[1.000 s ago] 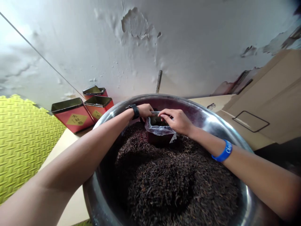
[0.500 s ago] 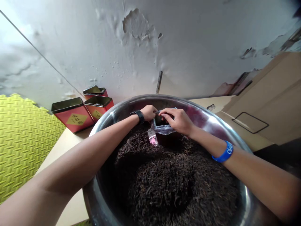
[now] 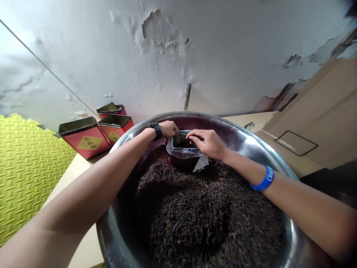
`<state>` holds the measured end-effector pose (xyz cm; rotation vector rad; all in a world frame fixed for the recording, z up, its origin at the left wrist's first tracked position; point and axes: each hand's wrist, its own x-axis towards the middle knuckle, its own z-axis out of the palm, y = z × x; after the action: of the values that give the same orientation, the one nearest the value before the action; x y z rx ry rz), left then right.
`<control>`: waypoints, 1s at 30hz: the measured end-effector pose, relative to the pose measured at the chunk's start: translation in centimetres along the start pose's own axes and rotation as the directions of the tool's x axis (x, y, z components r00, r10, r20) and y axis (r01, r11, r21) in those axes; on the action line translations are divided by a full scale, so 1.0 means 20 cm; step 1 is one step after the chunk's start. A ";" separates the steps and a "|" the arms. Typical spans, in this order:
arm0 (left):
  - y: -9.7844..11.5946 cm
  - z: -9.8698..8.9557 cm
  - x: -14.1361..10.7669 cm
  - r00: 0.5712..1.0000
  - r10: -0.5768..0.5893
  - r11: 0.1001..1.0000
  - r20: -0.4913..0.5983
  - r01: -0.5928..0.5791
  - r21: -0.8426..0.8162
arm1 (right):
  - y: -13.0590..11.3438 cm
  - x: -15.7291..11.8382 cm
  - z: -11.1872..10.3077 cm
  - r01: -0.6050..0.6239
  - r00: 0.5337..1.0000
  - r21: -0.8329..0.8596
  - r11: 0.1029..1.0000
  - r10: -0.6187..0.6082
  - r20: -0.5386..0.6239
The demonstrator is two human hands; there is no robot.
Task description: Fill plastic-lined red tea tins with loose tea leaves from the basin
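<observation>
Left grip clamped on plastic bag rim, right grip pinching its right edge. Bag lining tin, set in loose tea inside steel basin.

Near-black, brown-flecked loose tea leaves fill a round, mirror-silver steel basin, its inner wall tinted dull plum. A clear plastic bag shows a milky sheen. At the far left edge of the cream table, red rectangular metal tins carry gold diamond labels. A yellow-green foam mat shows a woven tread pattern. A black watch and a blue rubber wristband with white lettering stand out.
</observation>
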<state>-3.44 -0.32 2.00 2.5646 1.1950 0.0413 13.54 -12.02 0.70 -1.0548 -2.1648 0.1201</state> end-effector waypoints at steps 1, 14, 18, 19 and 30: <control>0.00 0.00 0.00 1.000 -0.004 0.999 0.030 0.005 -0.036 | 0.00 0.00 0.00 -0.003 1.000 -0.006 1.000 0.003 0.002; -0.01 0.07 0.04 0.992 -0.100 0.966 0.077 0.116 -0.232 | 0.01 0.00 0.01 -0.083 0.997 0.058 0.995 0.082 0.008; -0.01 0.09 0.04 0.992 -0.127 0.973 0.004 0.125 -0.195 | 0.02 0.01 0.00 -0.042 0.999 0.013 0.999 0.042 -0.002; -0.01 0.09 0.04 0.991 -0.134 0.972 -0.014 0.128 -0.197 | 0.02 0.01 0.00 -0.026 1.000 -0.004 1.000 0.026 -0.006; 0.01 0.08 0.03 0.986 -0.056 0.996 -0.156 0.043 -0.083 | 0.04 0.01 -0.01 -0.039 0.997 -0.064 0.997 0.034 -0.075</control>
<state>-2.55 -0.41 0.41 2.5000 1.2858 0.2813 14.11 -11.40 0.60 -1.1187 -2.0966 0.0263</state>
